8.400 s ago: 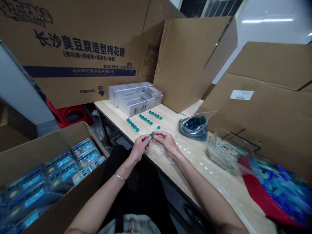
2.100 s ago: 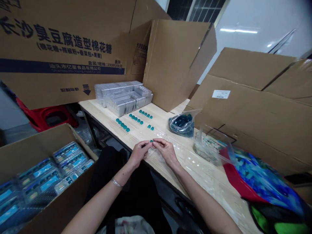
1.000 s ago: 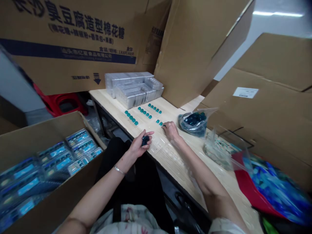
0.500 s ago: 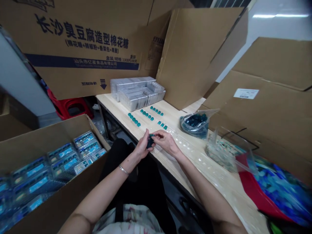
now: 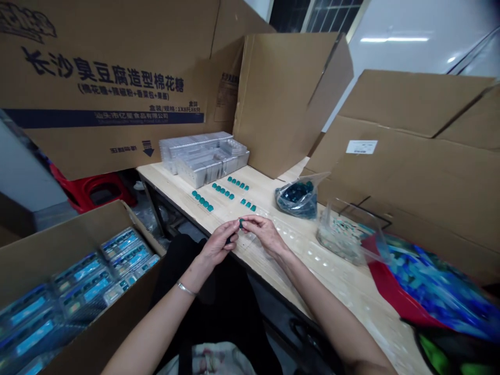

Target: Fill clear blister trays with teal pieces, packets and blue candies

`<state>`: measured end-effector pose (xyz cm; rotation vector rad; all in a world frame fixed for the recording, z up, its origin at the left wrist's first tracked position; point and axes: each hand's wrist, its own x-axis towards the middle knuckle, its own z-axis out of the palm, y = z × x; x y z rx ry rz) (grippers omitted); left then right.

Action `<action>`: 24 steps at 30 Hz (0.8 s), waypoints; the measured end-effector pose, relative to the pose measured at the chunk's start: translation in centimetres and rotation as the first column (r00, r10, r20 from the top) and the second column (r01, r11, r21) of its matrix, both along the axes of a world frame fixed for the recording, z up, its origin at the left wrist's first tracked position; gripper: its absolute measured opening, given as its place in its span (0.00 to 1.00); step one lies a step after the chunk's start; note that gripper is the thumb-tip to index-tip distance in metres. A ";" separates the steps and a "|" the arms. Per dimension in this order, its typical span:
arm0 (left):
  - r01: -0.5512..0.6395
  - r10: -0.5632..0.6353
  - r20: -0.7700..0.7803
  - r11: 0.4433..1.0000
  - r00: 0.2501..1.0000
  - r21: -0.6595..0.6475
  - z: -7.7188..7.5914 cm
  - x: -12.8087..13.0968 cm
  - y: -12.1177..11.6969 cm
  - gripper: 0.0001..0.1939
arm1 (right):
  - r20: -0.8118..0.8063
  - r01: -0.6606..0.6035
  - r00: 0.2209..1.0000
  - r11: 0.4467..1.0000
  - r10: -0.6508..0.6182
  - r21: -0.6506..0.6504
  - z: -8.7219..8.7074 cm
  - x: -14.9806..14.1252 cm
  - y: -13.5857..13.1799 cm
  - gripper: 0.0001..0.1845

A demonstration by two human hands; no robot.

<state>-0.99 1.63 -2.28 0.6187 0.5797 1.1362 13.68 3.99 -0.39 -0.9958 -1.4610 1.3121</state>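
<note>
My left hand (image 5: pixel 216 246) and my right hand (image 5: pixel 263 234) meet over the table's front edge, fingertips close together. A small teal plastic piece (image 5: pixel 241 224) is pinched between them, held by the right fingers. A darker blue-green piece (image 5: pixel 228 240) shows inside my left fingers, partly hidden. Beyond the hands, several short rows of teal pieces (image 5: pixel 222 191) lie on the light wooden table (image 5: pixel 166 179). A clear blister tray (image 5: pixel 250 238) lies beneath my hands.
Stacked clear plastic trays (image 5: pixel 203 161) stand at the table's back. To the right are a bag of dark teal pieces (image 5: pixel 297 198) and a clear bag (image 5: pixel 339 237). A carton of blue-labelled packs (image 5: pixel 78 286) is lower left; cardboard sheets wall the back.
One second ago my hands were apart, with the right hand out at the short row of pieces. Now both hands have come together at the table's edge. The view has also shifted slightly.
</note>
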 end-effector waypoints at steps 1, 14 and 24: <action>0.045 -0.044 0.044 0.999 0.998 -0.025 -0.1 -0.1 0.0 0.16 | 0.009 0.004 1.000 1.000 -0.004 0.002 -0.1 0.1 -0.2 0.15; 0.059 -0.049 0.068 0.987 0.996 -0.150 -1.9 2.0 0.6 0.16 | 0.453 -0.031 0.850 0.833 -0.268 0.552 -1.4 3.3 -0.1 0.12; 0.091 -0.074 0.089 0.976 0.993 -0.198 -2.4 0.9 0.7 0.15 | 0.745 -0.010 0.476 0.844 -0.468 0.537 -3.7 7.6 9.9 0.10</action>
